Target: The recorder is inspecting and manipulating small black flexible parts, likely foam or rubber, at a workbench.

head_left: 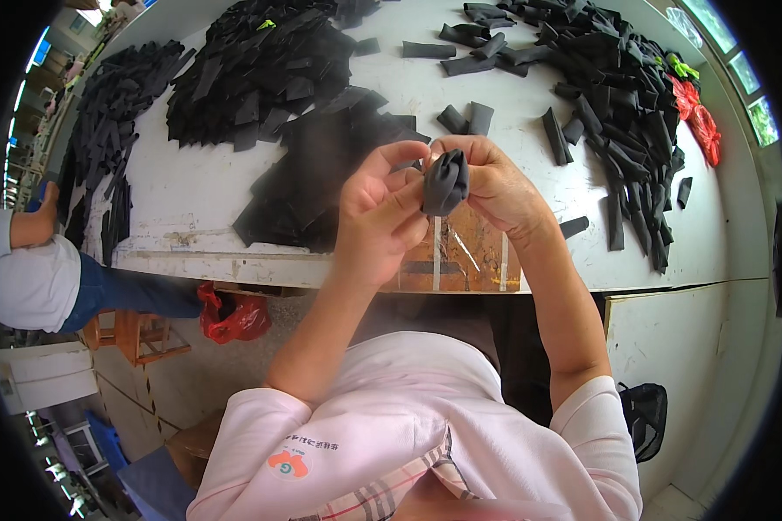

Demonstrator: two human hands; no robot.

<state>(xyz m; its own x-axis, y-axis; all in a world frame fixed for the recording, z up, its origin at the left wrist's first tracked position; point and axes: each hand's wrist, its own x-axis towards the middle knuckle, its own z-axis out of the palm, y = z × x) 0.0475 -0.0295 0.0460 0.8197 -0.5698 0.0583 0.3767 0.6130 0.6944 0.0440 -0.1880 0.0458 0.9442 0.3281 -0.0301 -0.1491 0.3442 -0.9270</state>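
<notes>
While the white worktop [530, 95] spreads out under three big heaps of black fabric strips, at ten [113, 95], twelve [269, 69] and two o'clock [617, 78], I watch my left hand [378, 213] and right hand [495, 187] both pinching one rolled black strip [446, 181] at centre, above the near edge. I judge a loosened pinch could let the roll spring open or drop.

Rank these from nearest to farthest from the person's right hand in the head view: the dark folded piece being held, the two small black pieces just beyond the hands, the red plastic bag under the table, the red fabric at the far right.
1. Dark folded piece: held in the right hand.
2. Two small black pieces: on the table just beyond.
3. Red fabric: far right table edge.
4. Red plastic bag: below the table, left.
The last two are close; the bag looks slightly farther.
</notes>
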